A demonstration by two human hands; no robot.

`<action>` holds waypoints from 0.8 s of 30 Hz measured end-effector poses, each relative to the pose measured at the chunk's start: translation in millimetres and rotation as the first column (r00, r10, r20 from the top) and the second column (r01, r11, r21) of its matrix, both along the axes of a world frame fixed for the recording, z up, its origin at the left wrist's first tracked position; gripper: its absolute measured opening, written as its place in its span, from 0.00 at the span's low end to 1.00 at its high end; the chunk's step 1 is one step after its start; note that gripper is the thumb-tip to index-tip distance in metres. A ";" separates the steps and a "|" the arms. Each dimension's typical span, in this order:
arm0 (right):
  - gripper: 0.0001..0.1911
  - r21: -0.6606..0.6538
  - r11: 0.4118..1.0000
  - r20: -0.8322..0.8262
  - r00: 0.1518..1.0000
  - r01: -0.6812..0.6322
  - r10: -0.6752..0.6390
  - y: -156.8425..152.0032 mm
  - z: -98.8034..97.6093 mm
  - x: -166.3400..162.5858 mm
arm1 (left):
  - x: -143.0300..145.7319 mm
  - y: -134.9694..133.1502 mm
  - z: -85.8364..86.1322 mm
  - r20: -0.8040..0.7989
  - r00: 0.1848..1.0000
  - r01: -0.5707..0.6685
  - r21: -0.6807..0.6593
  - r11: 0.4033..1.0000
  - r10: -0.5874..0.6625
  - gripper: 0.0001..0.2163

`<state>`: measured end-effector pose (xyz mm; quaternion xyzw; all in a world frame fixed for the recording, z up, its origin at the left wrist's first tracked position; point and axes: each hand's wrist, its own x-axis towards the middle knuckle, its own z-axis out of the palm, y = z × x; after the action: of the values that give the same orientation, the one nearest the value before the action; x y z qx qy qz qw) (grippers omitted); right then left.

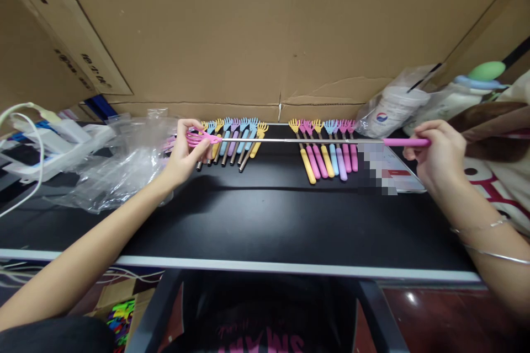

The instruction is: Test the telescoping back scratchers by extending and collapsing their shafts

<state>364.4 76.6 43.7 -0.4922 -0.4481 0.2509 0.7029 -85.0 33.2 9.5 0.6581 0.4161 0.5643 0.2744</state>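
A pink telescopic back scratcher [331,141] is stretched out level above the black table, its metal rod drawn long. Its claw end is pinched by my left hand [188,149], while my right hand [439,149] grips the pink handle at the other end. Behind the rod lie two groups of shorter back scratchers with claws pointing to the back. The right group [325,161] has yellow, pink, blue and purple handles. In the left group [234,143], yellow, blue and purple pieces overlap, and some show dark metal rods. My left hand partly hides the pieces at that end.
Clear plastic bags [120,160] lie left, beside a white power strip [45,149] with cables. At right are a bagged cup [391,110], a bottle [476,91], a partly blurred phone-like device [403,171] and a plush-looking item [492,160]. Cardboard [248,27] walls the back.
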 end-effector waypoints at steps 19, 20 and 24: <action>0.05 -0.180 0.962 0.016 0.978 -0.203 0.209 -12.5 6.8 -12.7 | -9.1 14.3 -2.5 0.357 0.924 -0.141 -0.016 0.990 0.138 0.12; 0.05 -0.200 0.953 0.022 0.971 -0.229 0.238 -14.0 7.5 -14.1 | -9.8 14.8 -0.9 0.386 0.906 -0.174 -0.031 0.984 0.173 0.11; 0.05 -0.237 0.916 0.076 0.934 -0.323 0.349 -17.2 7.6 -15.3 | -11.8 14.5 3.8 0.445 0.861 -0.238 -0.070 0.969 0.244 0.06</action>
<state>349.1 59.4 51.3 -0.4966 -0.5356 0.3871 0.5628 -96.8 47.7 13.3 0.4504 0.4238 0.7285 0.2948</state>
